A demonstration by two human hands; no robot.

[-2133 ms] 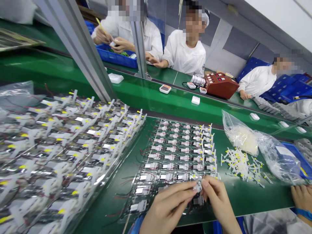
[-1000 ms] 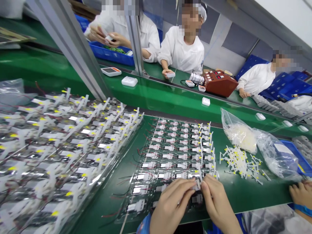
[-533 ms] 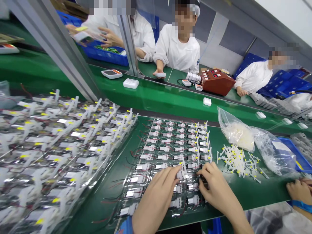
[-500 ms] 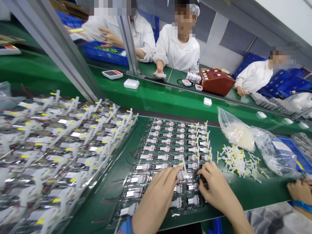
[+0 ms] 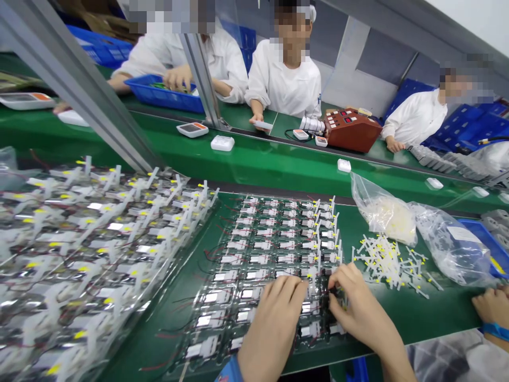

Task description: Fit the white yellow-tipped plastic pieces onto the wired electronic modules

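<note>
A clear plastic tray (image 5: 234, 268) lies before me, holding rows of small silver-and-white motor units (image 5: 210, 318) with red and black wires. My left hand (image 5: 274, 323) is bent over the tray's near part, its fingers curled together and their tips hidden. Just beyond those fingertips a white stick with a yellow end (image 5: 311, 275) stands among the units. At the tray's right edge, my right hand (image 5: 358, 307) pinches a small dark part (image 5: 335, 292) between thumb and fingers. White sticks also project from units in the right-hand columns.
A loose heap of yellow-tipped white sticks (image 5: 382, 260) lies to the right, near clear plastic bags (image 5: 385, 215). Another filled tray (image 5: 87, 239) is at left, under a metal post (image 5: 91, 90). Devices sit on the green belt (image 5: 270, 164). Co-workers sit opposite; another person's hand (image 5: 493, 307) is at right.
My left hand has shifted right and nearer to my right hand, which stays at the tray's right edge. White devices on the belt have moved right. A co-worker's hand has lowered into a blue bin.
</note>
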